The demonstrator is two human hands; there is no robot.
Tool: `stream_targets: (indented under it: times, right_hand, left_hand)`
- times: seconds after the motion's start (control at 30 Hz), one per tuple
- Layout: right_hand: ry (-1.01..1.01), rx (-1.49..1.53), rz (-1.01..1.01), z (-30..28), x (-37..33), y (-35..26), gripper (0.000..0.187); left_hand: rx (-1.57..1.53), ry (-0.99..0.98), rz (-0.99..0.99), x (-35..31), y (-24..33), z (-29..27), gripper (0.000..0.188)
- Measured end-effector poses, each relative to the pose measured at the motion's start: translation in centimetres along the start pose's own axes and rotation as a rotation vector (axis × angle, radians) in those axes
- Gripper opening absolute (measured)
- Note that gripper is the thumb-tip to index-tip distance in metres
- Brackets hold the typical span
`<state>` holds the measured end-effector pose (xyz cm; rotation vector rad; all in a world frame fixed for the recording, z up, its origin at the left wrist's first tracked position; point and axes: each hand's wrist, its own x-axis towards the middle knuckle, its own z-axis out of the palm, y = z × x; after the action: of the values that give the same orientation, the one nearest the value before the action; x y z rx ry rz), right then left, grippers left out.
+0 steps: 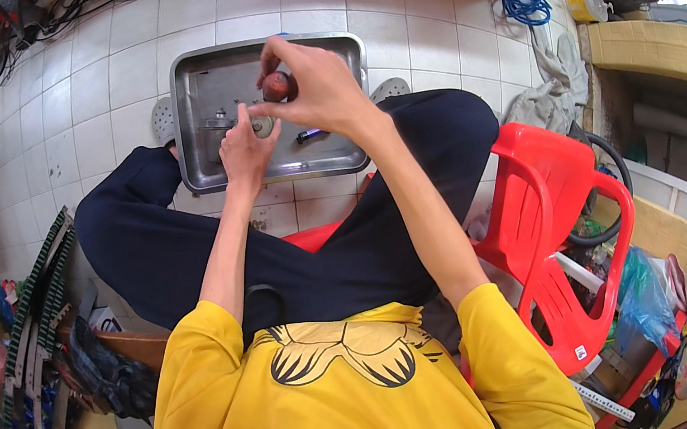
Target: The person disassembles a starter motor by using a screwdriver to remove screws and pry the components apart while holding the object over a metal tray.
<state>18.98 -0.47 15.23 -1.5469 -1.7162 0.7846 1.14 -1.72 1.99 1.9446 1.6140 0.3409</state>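
Over a rectangular metal tray (213, 179), both my hands work close together. My right hand (320, 81) is curled round a reddish-brown, rounded knob-like piece (277, 87). Just below and to its left, my left hand (244, 151) has its fingers closed at a small greyish round metal part (261, 126). Whether the two pieces touch I cannot tell. A metal part with a flat round rim (217, 121) stands in the tray left of my hands. A small purple-blue tube-like item (309, 135) lies on the tray's bottom, below my right wrist.
The tray stands between my legs on a white tiled floor (108, 77). A red plastic chair (531, 181) is at my right, near a grey cloth (546, 87). Coiled blue hose (525, 1) lies far right. Long dark green-edged strips (33, 301) and clutter fill the left.
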Motion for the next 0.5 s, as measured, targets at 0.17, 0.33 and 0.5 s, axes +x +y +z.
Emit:
stream_targets:
  times: [0.17,0.33,0.5]
  right_hand:
    - [-0.176,-0.038,-0.085,-0.6,1.9,-0.3,0.028]
    - [-0.181,0.278,-0.134,0.3,2.0,1.6,0.037]
    - [-0.084,-0.085,0.003,-0.1,2.0,-0.5,0.038]
  left_hand:
    - [0.039,0.013,-0.003,0.1,-0.7,0.6,0.056]
    - [0.022,-0.038,0.038,0.6,-1.6,1.2,0.067]
    - [0.041,-0.034,-0.023,0.3,-1.1,0.7,0.071]
